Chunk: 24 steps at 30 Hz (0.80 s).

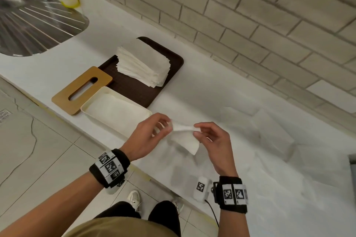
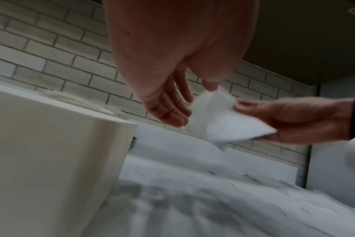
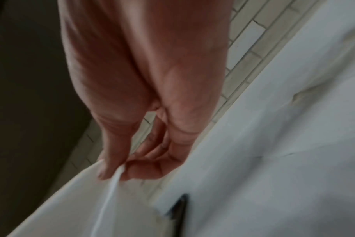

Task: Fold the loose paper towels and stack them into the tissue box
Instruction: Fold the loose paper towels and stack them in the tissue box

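Observation:
A white paper towel (image 1: 185, 140) hangs above the counter between both hands. My left hand (image 1: 167, 124) holds its left corner with thumb and fingertips. My right hand (image 1: 196, 129) pinches the right corner between thumb and forefinger. In the left wrist view my left hand (image 2: 197, 97) shows its thumb on the top of the paper towel (image 2: 219, 118), the other fingers fairly straight. The right wrist view shows my right hand (image 3: 116, 171) pinching the paper towel (image 3: 81, 200). The cream tissue box (image 1: 104, 123) stands open just left of my hands, with towels inside; it appears as the tissue box (image 2: 51, 144) close by.
The wooden lid (image 1: 61, 100) lies left of the box. Behind, a dark tray (image 1: 134, 90) carries a stack of towels (image 1: 142, 63). Several loose towels (image 1: 269, 136) cover the counter to the right. A steel sink (image 1: 28, 25) sits far left, a tiled wall behind.

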Each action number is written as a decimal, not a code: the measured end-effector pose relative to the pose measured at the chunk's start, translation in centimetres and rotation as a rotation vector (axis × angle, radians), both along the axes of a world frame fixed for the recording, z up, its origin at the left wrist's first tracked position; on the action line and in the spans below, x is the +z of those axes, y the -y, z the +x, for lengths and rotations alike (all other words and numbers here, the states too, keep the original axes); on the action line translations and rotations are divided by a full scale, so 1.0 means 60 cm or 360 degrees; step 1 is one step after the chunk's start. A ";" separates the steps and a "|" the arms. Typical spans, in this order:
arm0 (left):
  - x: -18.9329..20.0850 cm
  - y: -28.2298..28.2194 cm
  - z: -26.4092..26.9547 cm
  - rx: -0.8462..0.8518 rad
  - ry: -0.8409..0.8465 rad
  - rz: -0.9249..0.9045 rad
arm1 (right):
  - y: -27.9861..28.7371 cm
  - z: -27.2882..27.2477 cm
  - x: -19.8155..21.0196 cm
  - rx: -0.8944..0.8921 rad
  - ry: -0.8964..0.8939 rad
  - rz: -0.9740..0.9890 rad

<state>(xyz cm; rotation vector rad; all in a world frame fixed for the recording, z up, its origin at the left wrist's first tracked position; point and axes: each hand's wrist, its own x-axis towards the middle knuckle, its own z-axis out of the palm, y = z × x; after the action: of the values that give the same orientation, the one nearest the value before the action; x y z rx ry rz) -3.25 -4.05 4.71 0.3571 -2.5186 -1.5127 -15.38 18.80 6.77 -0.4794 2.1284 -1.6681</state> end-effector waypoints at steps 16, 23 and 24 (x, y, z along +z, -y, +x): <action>0.075 0.142 0.038 0.0004 0.0208 0.0962 | 0.167 0.031 0.051 0.0950 0.0036 0.0358; 0.048 0.277 0.023 0.0536 0.0175 0.0121 | 0.273 0.018 -0.009 0.0559 -0.0185 0.0613; 0.040 0.292 0.013 0.0559 0.0152 0.0015 | 0.289 0.024 -0.016 0.0499 -0.0191 0.0664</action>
<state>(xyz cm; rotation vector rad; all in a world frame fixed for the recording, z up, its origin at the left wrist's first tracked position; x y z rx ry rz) -2.47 -21.58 7.10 0.8413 -2.3565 -1.3976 -13.93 1.47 5.83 -0.7477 2.2635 -1.0156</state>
